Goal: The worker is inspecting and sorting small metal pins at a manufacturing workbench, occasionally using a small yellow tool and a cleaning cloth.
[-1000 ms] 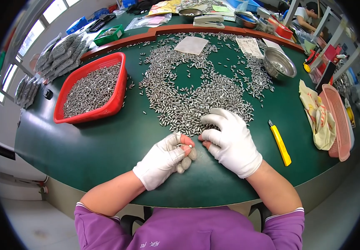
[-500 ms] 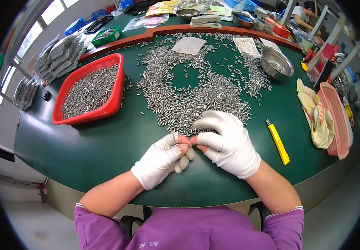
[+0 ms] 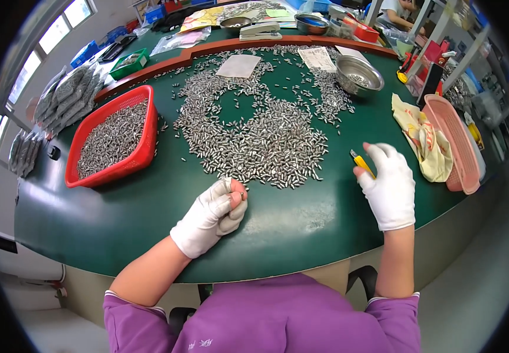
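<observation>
- Left hand [image 3: 216, 212], white glove, curled shut, pinching 1 small metal pin [image 3: 228, 185] at fingertips, just at the near edge of the pin pile [image 3: 260, 138].
- Pin likely light, stiff, slick; best held mid-shaft.
- Right hand [image 3: 388, 187] fingers closed around yellow cutter [image 3: 361, 162].
- Green table [image 3: 290, 223]; red basket [image 3: 113, 138] left, steel bowl [image 3: 357, 75] far right, cluttered workshop.

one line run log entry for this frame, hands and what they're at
left hand: closed around small metal parts | right hand: fingers on yellow utility knife | heap of metal parts on green table | red basket at left
</observation>
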`<state>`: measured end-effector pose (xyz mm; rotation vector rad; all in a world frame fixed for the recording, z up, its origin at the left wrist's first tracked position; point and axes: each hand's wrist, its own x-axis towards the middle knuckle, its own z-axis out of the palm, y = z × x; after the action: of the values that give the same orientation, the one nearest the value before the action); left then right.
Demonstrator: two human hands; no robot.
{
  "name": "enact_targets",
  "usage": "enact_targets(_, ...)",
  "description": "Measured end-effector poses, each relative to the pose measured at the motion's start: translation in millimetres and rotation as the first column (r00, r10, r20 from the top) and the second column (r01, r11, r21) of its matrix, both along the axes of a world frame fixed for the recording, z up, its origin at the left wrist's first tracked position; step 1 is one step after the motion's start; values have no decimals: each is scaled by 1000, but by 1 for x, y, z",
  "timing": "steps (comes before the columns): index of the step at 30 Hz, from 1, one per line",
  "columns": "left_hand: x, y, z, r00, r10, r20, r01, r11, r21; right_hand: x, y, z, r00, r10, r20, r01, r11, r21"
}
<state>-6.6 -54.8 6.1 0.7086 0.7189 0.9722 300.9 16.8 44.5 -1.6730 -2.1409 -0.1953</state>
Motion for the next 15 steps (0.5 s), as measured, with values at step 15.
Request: enact_targets(15, 50, -61, 16, 73, 447, -892, 383, 813, 439, 0, -127, -12, 696, 89, -712, -552, 701, -452)
